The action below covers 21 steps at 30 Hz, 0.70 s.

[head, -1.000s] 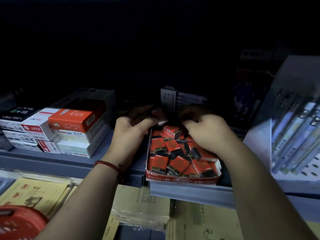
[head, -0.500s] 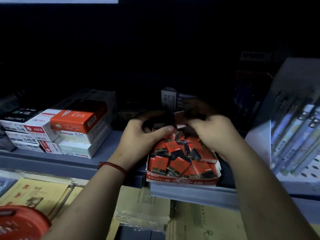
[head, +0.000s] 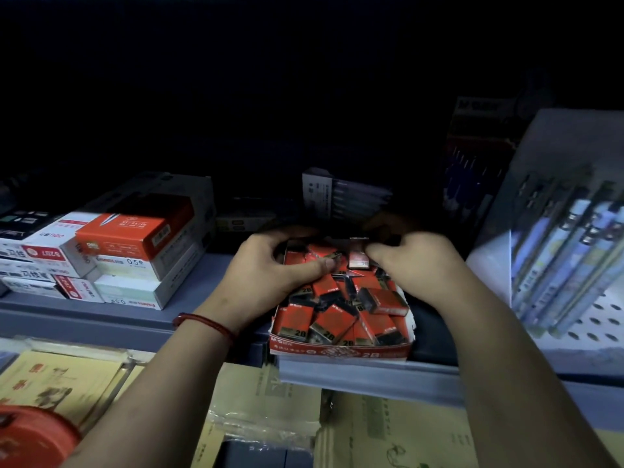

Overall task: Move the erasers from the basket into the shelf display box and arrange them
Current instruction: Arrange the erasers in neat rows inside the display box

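Observation:
A red display box (head: 339,350) marked 2B stands at the front edge of the grey shelf, heaped with several red-and-black erasers (head: 341,315) lying at mixed angles. My left hand (head: 270,268) curls over the box's back left corner, thumb pressed on an eraser there. My right hand (head: 415,265) reaches over the back right and pinches one eraser (head: 358,253) held upright above the pile. The red basket (head: 30,437) shows at the bottom left corner, its inside out of view.
Stacked white and orange stationery boxes (head: 131,244) sit on the shelf to the left. Hanging pen packs (head: 567,251) on a pegboard stand at the right. Yellow paper packs (head: 263,400) lie on the lower shelf. The shelf's back is dark.
Both hands stayed at the back of the box. The eraser passed between them is now held upright in my right hand, and my left hand has dropped onto the pile.

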Each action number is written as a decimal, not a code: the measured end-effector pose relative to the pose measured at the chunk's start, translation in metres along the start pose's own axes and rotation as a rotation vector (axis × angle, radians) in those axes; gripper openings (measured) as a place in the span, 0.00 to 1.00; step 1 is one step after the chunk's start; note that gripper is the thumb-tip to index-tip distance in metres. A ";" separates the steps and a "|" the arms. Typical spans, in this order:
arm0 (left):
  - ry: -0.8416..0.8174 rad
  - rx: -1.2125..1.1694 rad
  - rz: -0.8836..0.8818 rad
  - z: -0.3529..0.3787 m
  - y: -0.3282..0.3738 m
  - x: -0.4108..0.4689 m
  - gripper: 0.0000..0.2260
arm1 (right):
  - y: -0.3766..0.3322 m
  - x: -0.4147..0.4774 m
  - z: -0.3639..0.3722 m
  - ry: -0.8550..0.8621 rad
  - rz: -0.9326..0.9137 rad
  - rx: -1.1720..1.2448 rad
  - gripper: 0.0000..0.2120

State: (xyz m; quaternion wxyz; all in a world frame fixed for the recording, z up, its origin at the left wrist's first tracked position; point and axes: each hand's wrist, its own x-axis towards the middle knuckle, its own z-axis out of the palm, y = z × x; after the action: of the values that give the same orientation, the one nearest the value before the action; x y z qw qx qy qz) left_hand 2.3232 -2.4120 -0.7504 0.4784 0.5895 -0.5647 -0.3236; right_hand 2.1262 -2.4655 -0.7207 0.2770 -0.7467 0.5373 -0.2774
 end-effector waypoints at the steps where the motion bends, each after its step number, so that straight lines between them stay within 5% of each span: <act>1: 0.004 0.001 -0.006 0.000 0.000 0.000 0.18 | 0.000 0.000 0.000 -0.007 -0.002 -0.013 0.07; 12: 0.015 0.021 -0.020 -0.001 0.000 0.000 0.12 | -0.009 -0.004 -0.006 -0.154 0.046 -0.400 0.15; 21: 0.020 0.035 0.018 0.001 0.002 0.000 0.16 | -0.015 -0.002 -0.004 -0.172 0.118 -0.173 0.22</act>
State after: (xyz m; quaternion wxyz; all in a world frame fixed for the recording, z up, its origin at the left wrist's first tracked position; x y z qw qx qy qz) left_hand 2.3214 -2.4119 -0.7486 0.4765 0.5959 -0.5708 -0.3033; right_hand 2.1328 -2.4595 -0.7073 0.2726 -0.7560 0.5765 -0.1481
